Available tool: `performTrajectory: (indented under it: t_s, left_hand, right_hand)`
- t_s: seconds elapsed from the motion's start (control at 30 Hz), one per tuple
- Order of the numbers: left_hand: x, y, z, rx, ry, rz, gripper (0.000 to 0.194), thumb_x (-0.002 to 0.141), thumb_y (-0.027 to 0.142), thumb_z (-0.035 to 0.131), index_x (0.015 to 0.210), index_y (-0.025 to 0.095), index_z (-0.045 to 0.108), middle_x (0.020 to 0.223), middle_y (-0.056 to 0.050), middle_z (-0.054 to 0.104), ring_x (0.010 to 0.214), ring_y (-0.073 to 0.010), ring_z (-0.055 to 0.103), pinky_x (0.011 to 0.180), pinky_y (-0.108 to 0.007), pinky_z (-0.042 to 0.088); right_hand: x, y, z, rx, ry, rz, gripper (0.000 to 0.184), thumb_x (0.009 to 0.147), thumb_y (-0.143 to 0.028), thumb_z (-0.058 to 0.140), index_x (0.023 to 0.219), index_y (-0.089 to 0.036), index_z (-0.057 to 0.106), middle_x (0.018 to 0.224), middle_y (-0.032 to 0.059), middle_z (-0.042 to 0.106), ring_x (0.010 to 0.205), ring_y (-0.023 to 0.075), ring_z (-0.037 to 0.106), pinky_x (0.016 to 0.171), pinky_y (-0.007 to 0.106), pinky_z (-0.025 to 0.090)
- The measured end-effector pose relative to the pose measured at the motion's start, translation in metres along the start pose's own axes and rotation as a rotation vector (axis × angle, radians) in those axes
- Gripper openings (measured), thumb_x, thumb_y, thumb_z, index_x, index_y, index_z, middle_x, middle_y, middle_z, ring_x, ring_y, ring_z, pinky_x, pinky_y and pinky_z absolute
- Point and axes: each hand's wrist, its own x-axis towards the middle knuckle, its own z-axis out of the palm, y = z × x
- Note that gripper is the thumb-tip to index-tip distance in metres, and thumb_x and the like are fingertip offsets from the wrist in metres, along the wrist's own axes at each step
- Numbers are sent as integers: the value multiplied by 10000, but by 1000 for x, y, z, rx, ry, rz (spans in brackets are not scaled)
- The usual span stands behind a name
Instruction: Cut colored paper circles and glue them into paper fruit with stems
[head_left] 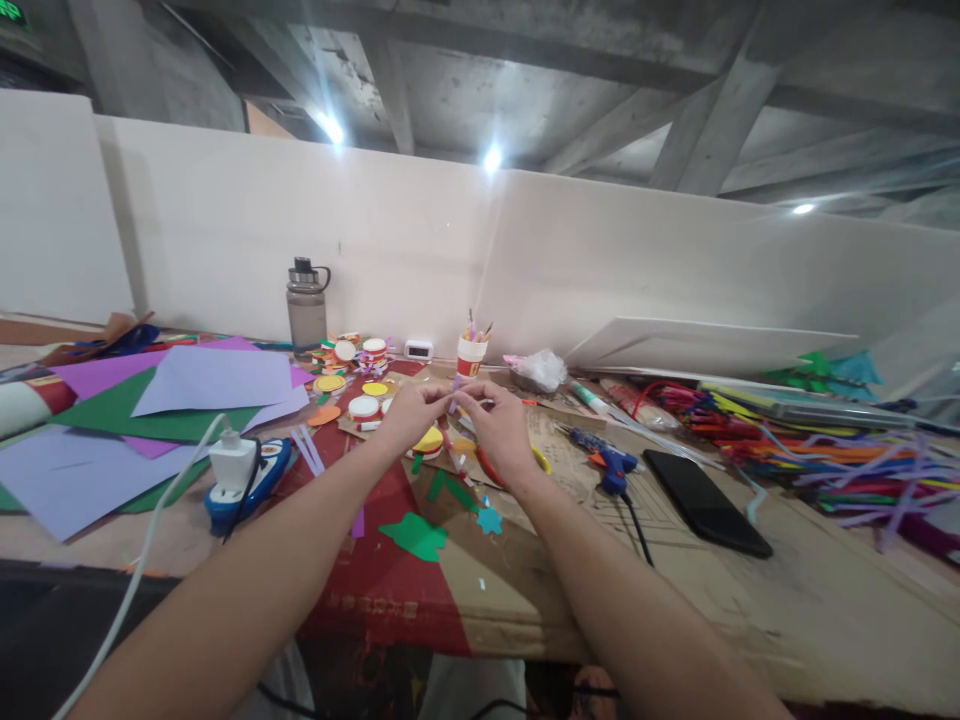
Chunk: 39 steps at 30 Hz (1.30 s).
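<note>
Both arms reach out over a craft table covered in cardboard (675, 590). My left hand (411, 412) and my right hand (501, 425) meet in the middle, fingertips pinched together on a small pale purple strip (453, 402) held between them. Under the hands lie a yellow paper disc (429, 440), scissors with yellow and red handles (537, 458) and small paper cut-outs. A green cut-out (415, 535) and a small teal star (490, 520) lie nearer to me.
Coloured paper sheets (150, 410) cover the left side, with a power strip and white charger (241, 470). A blue glue gun (609, 465), a black phone (705, 502) and a heap of pipe cleaners (825, 450) lie right. A bottle (306, 308) and pen cup (471, 355) stand behind.
</note>
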Motion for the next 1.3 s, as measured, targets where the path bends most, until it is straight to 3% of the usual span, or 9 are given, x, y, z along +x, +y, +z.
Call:
performTrajectory:
  t_s: [0.37,1.3]
  left_hand:
    - [2,-7,-1,48,-31,6,154,748,267,609,710,164,717,595,-3,642,483,-98,533,502,-199,388]
    - [1,-6,0,65,-73,-20,134,732,205,592,680,178,711,547,20,626,457,-92,538,489,-182,394]
  right_hand:
    - [1,1,-1,-4,27,27,174,764,-355,621,744,-190,673,776,41,695,720,179,602,703,321,464]
    - [0,-5,-1,49,44,85,132,727,-310,628,745,-181,610,721,16,652,661,149,584,644,286,461]
